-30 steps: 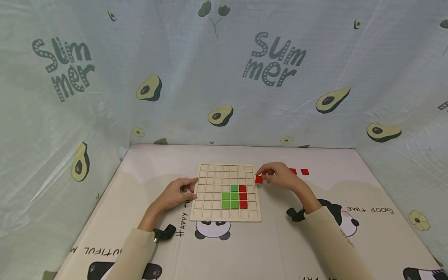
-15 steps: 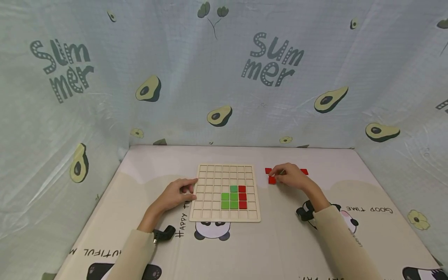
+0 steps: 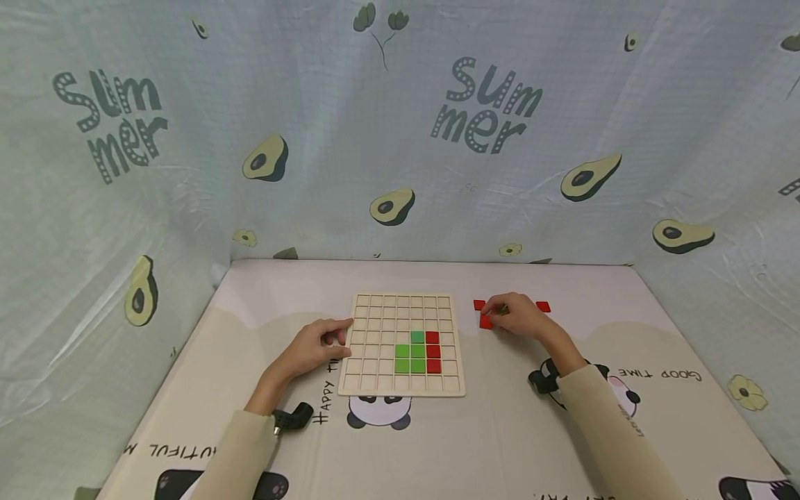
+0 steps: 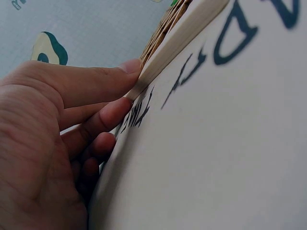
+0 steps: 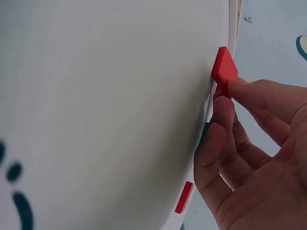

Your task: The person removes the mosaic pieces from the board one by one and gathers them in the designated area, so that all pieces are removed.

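A square wooden grid board [image 3: 371,382] lies on the table with several green tiles [image 3: 410,359] and 3 red tiles [image 3: 433,352] in its cells. My left hand [image 3: 311,345] touches the board's left edge with thumb and index finger apart; the left wrist view shows the thumb tip [image 4: 130,66] against the wooden rim. Right of the board, my right hand [image 3: 520,316] pinches a red tile [image 5: 224,67] between thumb and fingers. Behind its fingertips lies another red tile [image 3: 478,305]. A bit of a green tile [image 5: 205,132] shows under the fingers, mostly hidden.
One more red tile [image 3: 543,306] lies just right of the right hand. The table cover [image 3: 475,444] is pale with printed pandas and lettering. Sheets with avocado prints [image 3: 387,125] stand behind and at both sides.
My right hand has moved right, away from the board's edge, with the red tile, and has stayed nearly still over the last half second. The left hand keeps its place.
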Motion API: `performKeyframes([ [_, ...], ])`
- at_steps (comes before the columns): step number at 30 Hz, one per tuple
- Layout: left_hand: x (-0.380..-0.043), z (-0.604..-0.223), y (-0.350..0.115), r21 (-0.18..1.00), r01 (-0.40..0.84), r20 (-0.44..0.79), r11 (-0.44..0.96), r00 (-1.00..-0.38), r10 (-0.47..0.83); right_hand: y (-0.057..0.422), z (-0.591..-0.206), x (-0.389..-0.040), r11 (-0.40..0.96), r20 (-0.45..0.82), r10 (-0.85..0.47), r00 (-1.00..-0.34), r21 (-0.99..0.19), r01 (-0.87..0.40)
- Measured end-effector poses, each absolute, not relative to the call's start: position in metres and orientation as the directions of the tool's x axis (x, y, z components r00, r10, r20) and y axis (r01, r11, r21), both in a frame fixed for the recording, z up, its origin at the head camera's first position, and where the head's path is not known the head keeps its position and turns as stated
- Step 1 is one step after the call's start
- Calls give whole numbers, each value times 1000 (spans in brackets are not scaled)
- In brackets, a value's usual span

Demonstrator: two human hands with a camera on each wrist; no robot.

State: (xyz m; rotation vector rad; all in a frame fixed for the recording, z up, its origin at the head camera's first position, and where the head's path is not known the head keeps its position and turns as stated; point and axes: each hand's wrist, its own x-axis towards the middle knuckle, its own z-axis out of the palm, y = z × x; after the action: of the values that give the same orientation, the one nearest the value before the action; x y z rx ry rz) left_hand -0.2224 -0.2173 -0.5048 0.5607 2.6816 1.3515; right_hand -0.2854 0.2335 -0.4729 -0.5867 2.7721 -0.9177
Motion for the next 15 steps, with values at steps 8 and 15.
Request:
performKeyframes([
  [8, -222, -504, -217, 799, 275, 81, 535, -931, 357, 233, -474, -282, 748, -73, -412, -908, -597, -291],
  [15, -222, -505, -217, 802, 277, 87, 529, -930, 357, 232, -474, -281, 759, -88, -402, -911, -589, -278],
])
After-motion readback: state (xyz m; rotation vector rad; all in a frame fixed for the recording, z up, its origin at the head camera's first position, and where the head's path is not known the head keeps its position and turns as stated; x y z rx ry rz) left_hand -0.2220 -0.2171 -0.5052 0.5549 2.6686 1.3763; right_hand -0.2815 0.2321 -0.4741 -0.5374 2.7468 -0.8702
